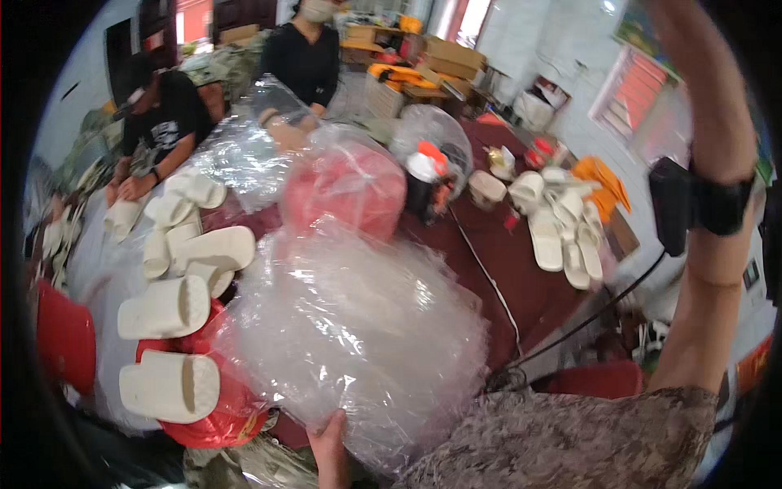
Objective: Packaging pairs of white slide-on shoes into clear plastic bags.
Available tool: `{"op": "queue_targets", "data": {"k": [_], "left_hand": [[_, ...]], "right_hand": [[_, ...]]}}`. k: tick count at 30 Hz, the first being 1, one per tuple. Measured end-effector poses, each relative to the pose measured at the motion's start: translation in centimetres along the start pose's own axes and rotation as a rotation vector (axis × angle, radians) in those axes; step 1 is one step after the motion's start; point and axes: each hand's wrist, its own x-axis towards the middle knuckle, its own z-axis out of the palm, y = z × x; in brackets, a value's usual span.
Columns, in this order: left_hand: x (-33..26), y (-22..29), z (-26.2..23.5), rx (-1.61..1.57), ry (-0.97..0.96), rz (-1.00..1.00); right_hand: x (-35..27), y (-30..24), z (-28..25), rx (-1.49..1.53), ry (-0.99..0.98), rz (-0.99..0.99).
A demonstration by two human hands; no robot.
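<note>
At the lower middle, my left hand pinches the near edge of a pile of clear plastic bags, thumb on top. The pile covers much of the table's near half. My right forearm rises along the right side with a black strapped device on it; the hand itself is beyond the upper edge. Left of the bags, two cream slippers rest side by side on a red plastic bag. More cream slippers lie loosely behind them. Past the pile stands a red round thing wrapped in clear plastic.
Two people sit or stand across the dark red table: one person at the far left handles slippers, another person has hands by clear film. Several slippers and an orange cloth lie right. A cable crosses the table.
</note>
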Motion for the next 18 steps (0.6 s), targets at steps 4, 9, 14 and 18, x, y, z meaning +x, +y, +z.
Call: {"op": "queue_targets", "data": {"k": [4, 9, 14, 18], "left_hand": [[0.6, -1.4, -1.3, 0.02, 0.022, 0.081], [-0.5, -1.8, -1.8, 0.159, -0.064, 0.0], [-1.3, -3.8, -1.0, 0.061, 0.059, 0.16], [-1.5, -4.5, -0.6, 0.082, 0.121, 0.079]], "right_hand": [[5.7, -0.7, 14.4, 0.167, -0.128, 0.196], [-0.9, 5.8, 32.6, 0.249, 0.067, 0.026], [-7.5, 10.7, 41.8, 0.038, -0.197, 0.742], [-10.7, 13.9, 41.9, 0.628, -0.715, 0.898]]}}
